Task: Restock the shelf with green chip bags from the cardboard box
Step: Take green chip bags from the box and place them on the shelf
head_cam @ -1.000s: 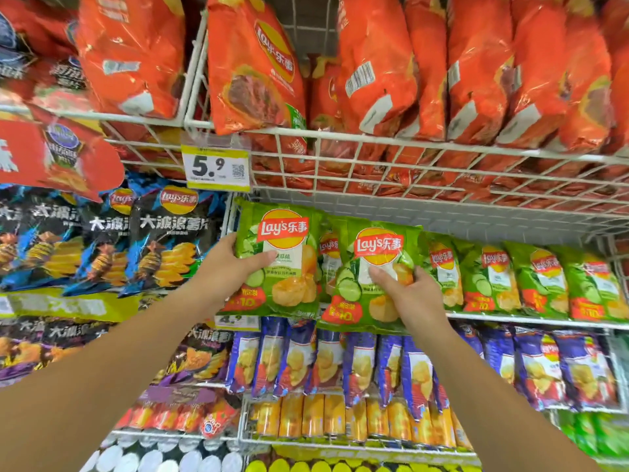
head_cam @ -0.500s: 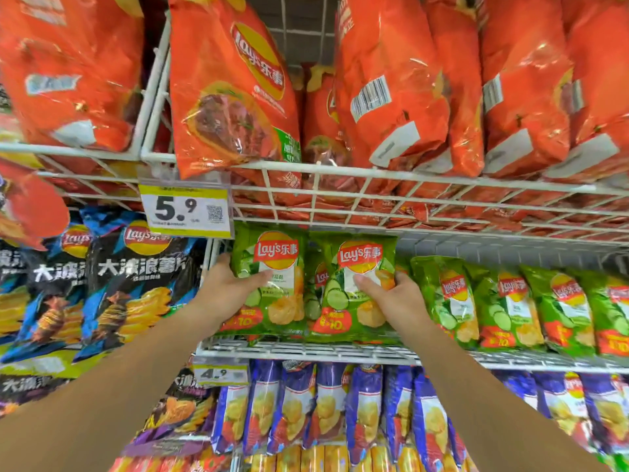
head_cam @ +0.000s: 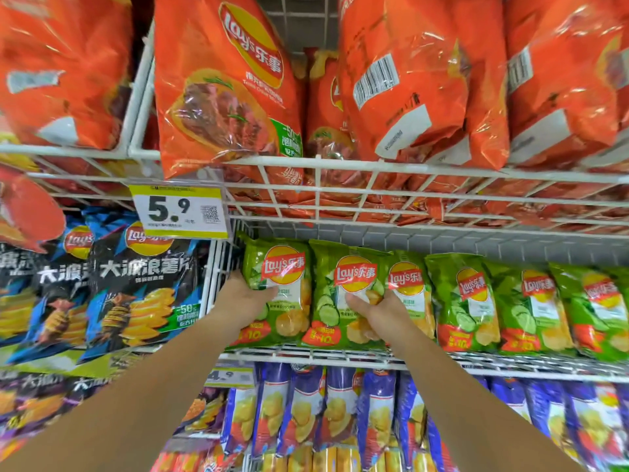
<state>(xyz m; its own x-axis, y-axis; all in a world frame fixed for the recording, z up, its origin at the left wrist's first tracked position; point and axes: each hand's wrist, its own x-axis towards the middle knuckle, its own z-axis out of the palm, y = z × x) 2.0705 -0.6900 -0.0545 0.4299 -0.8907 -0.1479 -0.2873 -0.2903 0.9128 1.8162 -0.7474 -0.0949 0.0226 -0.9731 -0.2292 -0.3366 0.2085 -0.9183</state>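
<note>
Gripping leftmost green bag point(head_cam: 292, 310), left hand point(head_cam: 238, 299); pinching next green bag point(head_cam: 328, 296), right hand point(head_cam: 377, 313).

White wire shelf point(head_cam: 306, 354) w/ row of green chip bags point(head_cam: 463, 301) upright.

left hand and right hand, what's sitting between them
In the head view, only the fronts of two green chip bags: the left bag gripped by the left hand, the right bag by the right hand.

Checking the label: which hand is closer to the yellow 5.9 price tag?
Left. The left hand holds a green bag just below the price tag; the right hand holds the next bag, farther right.
</note>
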